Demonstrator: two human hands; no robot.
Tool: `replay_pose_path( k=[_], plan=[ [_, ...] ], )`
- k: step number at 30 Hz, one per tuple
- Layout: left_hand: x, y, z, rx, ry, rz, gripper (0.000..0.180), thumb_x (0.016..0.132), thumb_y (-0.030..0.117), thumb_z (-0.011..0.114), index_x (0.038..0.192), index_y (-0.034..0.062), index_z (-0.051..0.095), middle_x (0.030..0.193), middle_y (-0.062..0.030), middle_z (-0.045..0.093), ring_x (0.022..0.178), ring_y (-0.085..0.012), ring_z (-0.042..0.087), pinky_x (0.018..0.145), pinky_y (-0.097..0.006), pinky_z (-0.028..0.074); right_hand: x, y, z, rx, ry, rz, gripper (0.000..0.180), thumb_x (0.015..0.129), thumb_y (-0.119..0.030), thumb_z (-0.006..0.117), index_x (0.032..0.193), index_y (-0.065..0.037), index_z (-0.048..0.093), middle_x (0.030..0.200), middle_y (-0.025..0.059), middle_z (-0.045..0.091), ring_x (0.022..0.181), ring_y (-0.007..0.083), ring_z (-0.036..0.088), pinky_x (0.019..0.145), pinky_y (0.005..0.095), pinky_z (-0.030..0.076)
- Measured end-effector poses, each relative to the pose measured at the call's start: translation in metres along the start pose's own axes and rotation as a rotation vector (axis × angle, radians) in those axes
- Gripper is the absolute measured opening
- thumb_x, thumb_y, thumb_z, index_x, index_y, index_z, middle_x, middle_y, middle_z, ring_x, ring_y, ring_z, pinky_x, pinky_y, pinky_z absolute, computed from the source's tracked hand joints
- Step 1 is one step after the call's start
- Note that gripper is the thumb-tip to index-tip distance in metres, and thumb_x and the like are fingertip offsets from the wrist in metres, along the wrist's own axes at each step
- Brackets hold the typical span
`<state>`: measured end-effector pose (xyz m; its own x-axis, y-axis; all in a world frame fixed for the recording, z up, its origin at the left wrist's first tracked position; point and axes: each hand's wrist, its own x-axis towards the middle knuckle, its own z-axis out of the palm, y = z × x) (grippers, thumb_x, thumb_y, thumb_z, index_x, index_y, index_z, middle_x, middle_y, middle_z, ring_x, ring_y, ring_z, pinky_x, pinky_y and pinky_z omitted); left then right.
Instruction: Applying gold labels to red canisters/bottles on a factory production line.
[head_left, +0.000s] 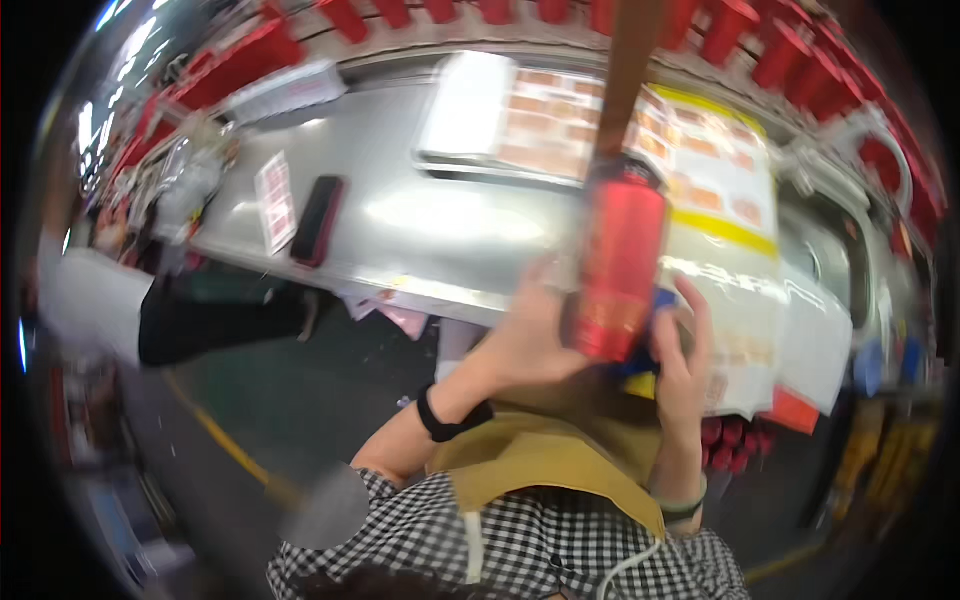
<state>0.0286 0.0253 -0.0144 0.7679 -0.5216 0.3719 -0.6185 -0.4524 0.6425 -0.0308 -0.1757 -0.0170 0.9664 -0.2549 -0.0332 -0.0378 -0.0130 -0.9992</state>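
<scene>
Motion blurs a tall red cylinder with a dark top (625,262), upright in front of me at the table's near edge. My left hand (535,325), with a black band on its wrist, grips its lower left side; some fingers are hidden behind it. To the right of the cylinder, my right hand (686,350) has thumb and forefinger apart. A blue-and-yellow thing (642,384) shows between that hand and the cylinder's base, too blurred to name. Whether the right hand touches it is unclear.
A steel table (450,215) carries a dark phone (318,222), a printed card (273,203) and a tray of light-brown pieces (545,115). Yellow-edged printed sheets (725,200) lie right. A brown post (625,75) rises behind the cylinder. Another person's dark sleeve (220,320) reaches in from the left.
</scene>
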Motion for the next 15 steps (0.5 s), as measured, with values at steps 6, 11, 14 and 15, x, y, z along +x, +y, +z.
replay_pose_path(
  k=[6, 11, 14, 15],
  plan=[
    [-0.01, -0.021, -0.006, -0.285, -0.088, -0.181, 0.141, 0.055, 0.024, 0.101, 0.161, -0.0014, 0.012, 0.154, -0.0235, 0.04, 0.144, -0.0327, 0.041, 0.119, -0.041, 0.031, 0.006, -0.012, 0.01, -0.118, 0.012, -0.007, 0.043, 0.101, -0.011, 0.061, 0.141, -0.001, 0.05, 0.082, -0.0038, 0.053, 0.074, 0.0042, 0.045, 0.069, 0.0208, 0.038],
    [-0.004, -0.012, 0.002, -0.7, 0.053, -0.366, 0.08, 0.095, 0.011, 0.066, 0.16, -0.0011, 0.021, 0.158, -0.0237, 0.037, 0.144, -0.03, 0.042, 0.118, -0.041, 0.033, 0.007, -0.014, 0.004, 0.025, -0.009, 0.115, 0.042, 0.102, -0.015, 0.061, 0.14, 0.0, 0.052, 0.084, -0.0023, 0.054, 0.075, 0.0046, 0.047, 0.072, 0.0209, 0.04],
    [0.002, -0.009, 0.003, -0.889, 0.052, -0.468, 0.071, 0.102, 0.011, 0.057, 0.16, 0.0003, 0.019, 0.159, -0.0204, 0.035, 0.145, -0.0276, 0.038, 0.119, -0.04, 0.03, 0.008, -0.013, 0.002, 0.099, -0.005, 0.191, 0.043, 0.102, -0.02, 0.063, 0.139, 0.0, 0.054, 0.085, -0.0016, 0.055, 0.078, 0.0058, 0.05, 0.074, 0.022, 0.044],
    [0.004, -0.007, 0.003, -0.891, 0.042, -0.469, 0.071, 0.102, 0.011, 0.057, 0.16, 0.0003, 0.019, 0.159, -0.0204, 0.035, 0.145, -0.0276, 0.038, 0.119, -0.04, 0.03, 0.009, -0.014, 0.004, 0.065, -0.024, 0.155, 0.046, 0.101, -0.021, 0.065, 0.14, 0.0, 0.053, 0.085, -0.0014, 0.055, 0.079, 0.0064, 0.05, 0.074, 0.0229, 0.044]
  ],
)
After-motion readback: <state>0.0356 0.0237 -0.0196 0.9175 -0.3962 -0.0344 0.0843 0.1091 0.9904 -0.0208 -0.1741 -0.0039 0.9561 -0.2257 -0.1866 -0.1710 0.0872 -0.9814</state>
